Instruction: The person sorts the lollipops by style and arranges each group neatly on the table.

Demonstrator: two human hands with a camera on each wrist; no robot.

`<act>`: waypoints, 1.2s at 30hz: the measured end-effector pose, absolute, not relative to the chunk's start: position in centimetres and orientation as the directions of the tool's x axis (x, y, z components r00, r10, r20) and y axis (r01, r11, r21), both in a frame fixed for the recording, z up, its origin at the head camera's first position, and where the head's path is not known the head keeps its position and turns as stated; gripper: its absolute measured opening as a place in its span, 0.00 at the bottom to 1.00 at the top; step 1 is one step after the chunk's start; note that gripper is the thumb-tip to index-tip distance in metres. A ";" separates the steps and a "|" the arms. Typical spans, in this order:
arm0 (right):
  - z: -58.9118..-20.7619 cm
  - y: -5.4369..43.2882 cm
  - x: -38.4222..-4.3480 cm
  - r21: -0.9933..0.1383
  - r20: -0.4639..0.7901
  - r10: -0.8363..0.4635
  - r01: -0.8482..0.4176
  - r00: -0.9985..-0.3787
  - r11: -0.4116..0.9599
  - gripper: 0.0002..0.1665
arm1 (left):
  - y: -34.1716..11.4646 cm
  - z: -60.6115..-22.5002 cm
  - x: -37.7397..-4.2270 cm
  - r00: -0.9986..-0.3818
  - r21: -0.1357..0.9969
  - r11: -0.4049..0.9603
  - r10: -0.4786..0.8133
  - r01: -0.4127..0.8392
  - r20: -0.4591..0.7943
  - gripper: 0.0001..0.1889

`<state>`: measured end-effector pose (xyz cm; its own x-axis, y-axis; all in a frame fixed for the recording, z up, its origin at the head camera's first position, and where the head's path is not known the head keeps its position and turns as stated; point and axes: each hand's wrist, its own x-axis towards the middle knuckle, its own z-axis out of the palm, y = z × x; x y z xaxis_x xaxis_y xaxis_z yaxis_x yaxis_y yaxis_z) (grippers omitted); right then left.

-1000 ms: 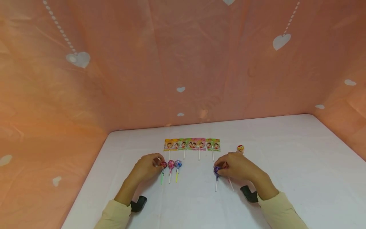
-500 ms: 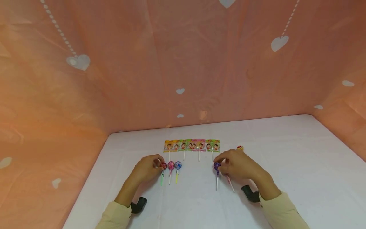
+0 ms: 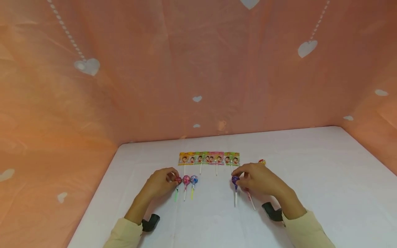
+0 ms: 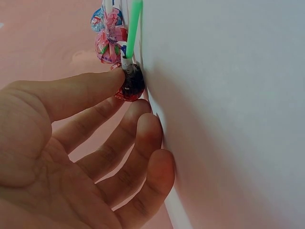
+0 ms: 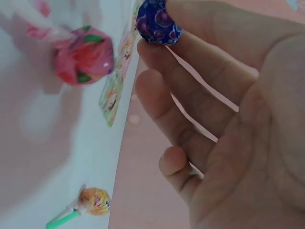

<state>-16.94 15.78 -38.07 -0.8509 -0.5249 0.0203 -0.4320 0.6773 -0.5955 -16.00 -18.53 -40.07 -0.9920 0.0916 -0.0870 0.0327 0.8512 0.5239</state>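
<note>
In the head view my left hand (image 3: 160, 181) pinches the ball of a red lollipop (image 3: 178, 180) with a green stick, between thumb and fingertips. Beside it lie a pink lollipop (image 3: 186, 180) and a blue lollipop (image 3: 194, 179) with a yellow stick. To the right, my right hand (image 3: 256, 179) pinches a purple-blue lollipop (image 5: 157, 23) by its ball; the white stick points toward me. A pink-red lollipop (image 5: 86, 57) with green patches lies close to that hand, its ball hidden in the head view.
Several flat-packed lollipops (image 3: 209, 158) form a row behind, sticks toward me. A yellow-orange lollipop (image 5: 95, 201) with a green stick lies beyond the right hand. A pink curtain (image 3: 217, 69) with hearts hangs behind the white table (image 3: 214, 220).
My right hand has shifted the purple-blue lollipop slightly away from me, and its ball now shows more fully. The hand covers the pink-red lollipop's ball. My left hand has stayed in place.
</note>
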 end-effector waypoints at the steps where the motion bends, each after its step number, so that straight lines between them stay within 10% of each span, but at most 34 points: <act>1: -38.0 15.7 -16.9 -0.593 0.025 -0.525 -0.435 -0.851 0.678 0.15 | -18.5 -40.1 -16.0 -0.992 0.525 0.850 0.092 0.033 -0.086 0.08; 36: -37.9 10.3 -17.8 -0.593 0.113 -0.537 -0.491 -0.836 0.639 0.15 | -18.3 -40.2 -16.2 -0.993 0.524 0.851 0.087 0.035 -0.076 0.08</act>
